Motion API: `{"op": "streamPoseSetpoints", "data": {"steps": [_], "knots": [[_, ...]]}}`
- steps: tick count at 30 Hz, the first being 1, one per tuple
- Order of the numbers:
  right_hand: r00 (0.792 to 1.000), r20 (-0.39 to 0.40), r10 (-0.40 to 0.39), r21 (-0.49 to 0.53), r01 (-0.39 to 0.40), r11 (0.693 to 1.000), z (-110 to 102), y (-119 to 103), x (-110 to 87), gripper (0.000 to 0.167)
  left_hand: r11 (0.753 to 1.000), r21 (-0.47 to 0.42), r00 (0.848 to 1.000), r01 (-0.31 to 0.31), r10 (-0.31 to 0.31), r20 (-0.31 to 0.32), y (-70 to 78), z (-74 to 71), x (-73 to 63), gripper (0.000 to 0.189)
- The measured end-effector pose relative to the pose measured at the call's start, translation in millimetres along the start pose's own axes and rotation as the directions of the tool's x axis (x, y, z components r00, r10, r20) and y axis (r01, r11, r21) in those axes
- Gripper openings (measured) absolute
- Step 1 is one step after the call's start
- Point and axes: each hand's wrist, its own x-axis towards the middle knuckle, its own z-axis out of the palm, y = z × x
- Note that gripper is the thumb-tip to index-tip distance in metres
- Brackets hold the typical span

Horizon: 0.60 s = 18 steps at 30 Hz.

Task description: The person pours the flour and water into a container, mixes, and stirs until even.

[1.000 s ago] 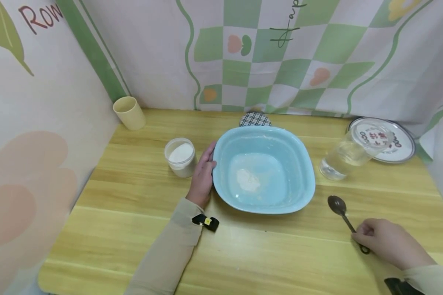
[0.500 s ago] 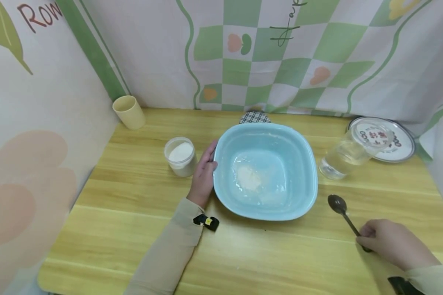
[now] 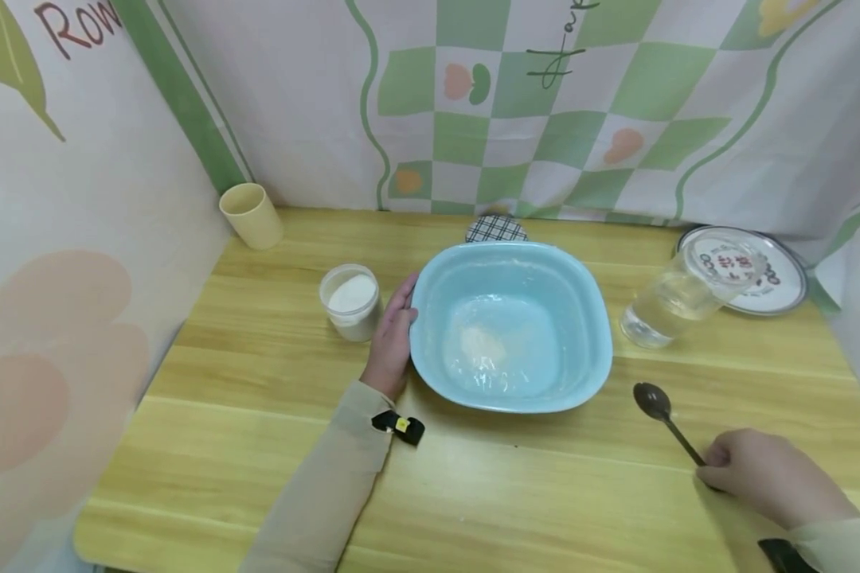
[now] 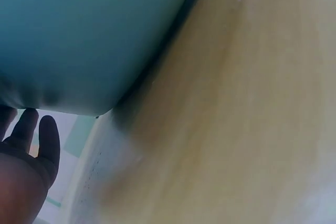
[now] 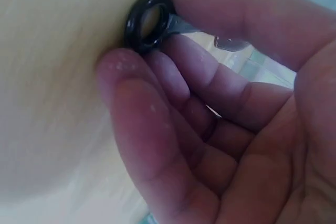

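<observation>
Presently, the blue basin is your reference: it stands at mid-surface, and all clock positions are read from its centre in the head view. Compared with half a second ago, its 6 o'clock rim has moved away from you and its body slightly toward 9 o'clock; whether by sliding or tilting, you cannot tell. Judged from this, the basin is being moved to swirl its contents, without the spoon.

Note its appearance: pale blue, rounded-square, wet inside, with rippled glints toward 6 o'clock. A soft-edged patch of white powder lies on the floor, just off centre toward 8 o'clock, and appears only partly dispersed.

At 9 o'clock, your left hand presses the outer wall with extended fingers. At 4 o'clock, clear of the basin, your right hand pinches the handle end of the dark spoon between thumb and fingertips; the spoon's head points toward the basin.

Further out, locate the powder jar at 9 o'clock, just beside your left hand; the yellow cup at 10; the checked pad, partly hidden, at 12; and the clear container of liquid at 3, before the plate.
</observation>
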Motion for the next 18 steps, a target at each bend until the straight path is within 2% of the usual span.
{"op": "streamPoseSetpoints", "data": {"steps": [5, 10, 16, 18], "knots": [[1.000, -0.012, -0.016, 0.007, 0.016, 1.000, 2.0, -0.8, 0.3, 0.025, 1.000, 0.026, 1.000, 0.007, -0.006, -0.015, 0.6, 2.9, -0.2, 0.056], [0.999, -0.023, -0.030, 0.003, 0.031, 1.000, 3.4, -3.0, -0.4, 0.028, 0.999, 0.049, 1.000, -0.008, 0.009, -0.001, 2.7, 5.8, -2.5, 0.057], [0.998, -0.040, -0.041, 0.000, 0.041, 0.999, 3.1, -4.6, -1.5, 0.029, 0.998, 0.010, 0.997, -0.060, 0.060, 0.044, 3.5, 6.0, -3.8, 0.058], [0.998, -0.040, -0.045, 0.002, 0.046, 0.999, 2.8, -4.3, -1.6, 0.028, 0.998, -0.023, 0.997, -0.057, 0.058, 0.045, 2.4, 5.1, -2.4, 0.059]]}}
